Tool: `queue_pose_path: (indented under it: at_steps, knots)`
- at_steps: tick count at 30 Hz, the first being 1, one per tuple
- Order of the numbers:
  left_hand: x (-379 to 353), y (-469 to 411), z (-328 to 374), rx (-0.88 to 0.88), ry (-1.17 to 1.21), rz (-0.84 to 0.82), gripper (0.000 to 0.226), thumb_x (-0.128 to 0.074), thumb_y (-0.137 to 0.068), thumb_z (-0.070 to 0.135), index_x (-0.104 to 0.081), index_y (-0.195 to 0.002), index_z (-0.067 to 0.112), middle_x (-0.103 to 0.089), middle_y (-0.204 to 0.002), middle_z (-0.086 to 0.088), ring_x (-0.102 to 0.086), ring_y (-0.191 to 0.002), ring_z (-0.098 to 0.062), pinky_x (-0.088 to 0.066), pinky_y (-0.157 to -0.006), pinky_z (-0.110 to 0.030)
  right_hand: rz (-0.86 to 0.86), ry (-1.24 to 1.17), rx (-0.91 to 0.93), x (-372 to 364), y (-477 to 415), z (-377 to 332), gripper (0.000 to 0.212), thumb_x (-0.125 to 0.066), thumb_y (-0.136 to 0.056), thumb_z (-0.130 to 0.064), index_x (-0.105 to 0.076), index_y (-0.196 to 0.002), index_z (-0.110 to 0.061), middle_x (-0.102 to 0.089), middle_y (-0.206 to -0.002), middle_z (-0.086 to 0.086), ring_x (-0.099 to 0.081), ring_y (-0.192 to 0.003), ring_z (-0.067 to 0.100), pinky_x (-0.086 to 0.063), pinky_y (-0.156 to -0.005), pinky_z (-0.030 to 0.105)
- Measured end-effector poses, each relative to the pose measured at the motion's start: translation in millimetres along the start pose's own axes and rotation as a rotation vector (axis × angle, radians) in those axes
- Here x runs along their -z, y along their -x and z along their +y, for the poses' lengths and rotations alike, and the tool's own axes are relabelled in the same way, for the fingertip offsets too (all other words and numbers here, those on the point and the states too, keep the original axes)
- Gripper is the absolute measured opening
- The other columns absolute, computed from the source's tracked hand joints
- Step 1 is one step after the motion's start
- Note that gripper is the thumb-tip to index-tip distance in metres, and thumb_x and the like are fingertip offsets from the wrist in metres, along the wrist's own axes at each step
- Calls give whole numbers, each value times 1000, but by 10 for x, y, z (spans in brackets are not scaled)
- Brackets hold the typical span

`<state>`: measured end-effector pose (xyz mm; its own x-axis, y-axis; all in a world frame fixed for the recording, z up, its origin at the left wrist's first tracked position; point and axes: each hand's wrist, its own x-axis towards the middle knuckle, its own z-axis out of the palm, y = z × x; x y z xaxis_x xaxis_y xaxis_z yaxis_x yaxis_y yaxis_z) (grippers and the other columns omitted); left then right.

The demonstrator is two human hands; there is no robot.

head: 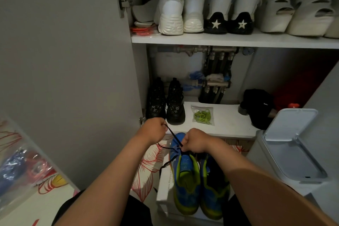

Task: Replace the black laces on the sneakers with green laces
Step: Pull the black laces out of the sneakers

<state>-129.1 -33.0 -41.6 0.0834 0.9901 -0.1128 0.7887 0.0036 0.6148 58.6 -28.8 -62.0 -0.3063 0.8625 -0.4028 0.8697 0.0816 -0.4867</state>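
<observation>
At the far left, clear packets (pixel 22 167) of blue and red stuff lie on a flowered cloth, out of the way; the open cabinet door (pixel 73 60) stands close beside the left forearm and leaves little room for a leftward pull.

The left grip (pixel 156 130) is fisted round one end of the black lace (pixel 174 137) and holds it taut, up and away from the shoe; the lace runs down to the left sneaker (pixel 185 180), blue with lime trim, which stands on a white box (pixel 163 185); a loose tail trails over the box's left side.

The right grip (pixel 195 142) is closed at the throat of that sneaker, pinching the lace where it leaves the eyelets; how many eyelets are already free I cannot tell, since the fist covers them.

The right sneaker (pixel 214 187) sits touching its mate; its lacing is hidden under the right forearm.

I judge the task to be early: the unlacing of one shoe is in hand, and no green shows in either shoe; the green laces (pixel 202 115) lie bagged on the lower shelf (pixel 229 124), just beyond the hands, an easy forward reach.

A white lidded bin (pixel 286 152) crowds the right elbow; the freest room is upward and forward, short of the shelf's front edge.
</observation>
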Motion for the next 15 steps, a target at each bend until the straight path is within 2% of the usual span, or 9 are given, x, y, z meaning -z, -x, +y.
queue_pose_path:
  at_steps: [2, 4, 5, 7, 10, 12, 14, 15]
  knots:
    - [21, -41, -22, 32, 37, 56, 20, -46, -96, 18, -61, -85, 22, -68, -93, -10, -60, -78, -23, -44, -68, -28, -5, 98, -31, -7, 10, 55, 28, -68, -90, -23, -70, -108, -1, -70, -110, 14, -63, -92, 22, -51, -83, 31]
    - [29, -74, -47, 66, 49, 113, 21, -45, -96, 20, -58, -82, 28, -69, -94, -8, -61, -83, -23, -42, -69, -28, 2, 128, -47, -38, -1, 104, 20, -68, -90, -25, -72, -101, -9, -69, -100, 8, -60, -90, 19, -50, -82, 29]
    - [33, -86, -54, 81, 47, 133, 21, -45, -95, 20, -57, -81, 29, -69, -95, -7, -62, -86, -24, -42, -70, -29, 4, 125, -38, -57, -12, 120, 13, -69, -91, -24, -72, -92, -11, -68, -93, 5, -61, -92, 20, -51, -85, 30]
    - [44, -88, -56, 102, 1, 137, 19, -45, -95, 20, -60, -86, 28, -69, -100, -9, -62, -91, -28, -44, -73, -31, 31, 115, -27, -86, -42, 142, 24, -71, -90, -23, -63, -69, -19, -63, -81, -1, -63, -92, 21, -51, -88, 31]
    - [42, -70, -84, 124, -194, 27, 27, -49, -94, 19, -66, -115, 20, -65, -121, -11, -61, -109, -31, -50, -90, -36, 53, 99, 10, -79, -41, 135, 38, -69, -92, -21, -52, -60, -28, -59, -80, -2, -58, -86, 18, -48, -83, 26]
    - [21, -26, -89, 64, -295, -89, 49, -52, -91, 11, -52, -139, 23, -45, -146, -7, -49, -129, -28, -43, -106, -38, 52, 51, 42, -70, -34, 148, 43, -67, -94, -17, -49, -58, -29, -52, -71, -8, -51, -75, 12, -43, -79, 23]
    - [-22, 38, -21, -44, -271, -172, 70, -54, -89, 4, -34, -152, 27, -29, -157, -1, -36, -140, -25, -33, -113, -34, 91, -75, 61, -72, -40, 190, 34, -69, -92, -16, -58, -60, -16, -52, -63, -6, -48, -63, 8, -44, -72, 23]
    - [-51, 57, 24, -100, -235, -185, 72, -54, -89, 4, -32, -153, 29, -28, -158, 1, -34, -142, -23, -30, -112, -31, 114, -132, 74, -67, -37, 198, 26, -71, -91, -17, -65, -67, -9, -56, -63, -4, -50, -61, 8, -45, -68, 23]
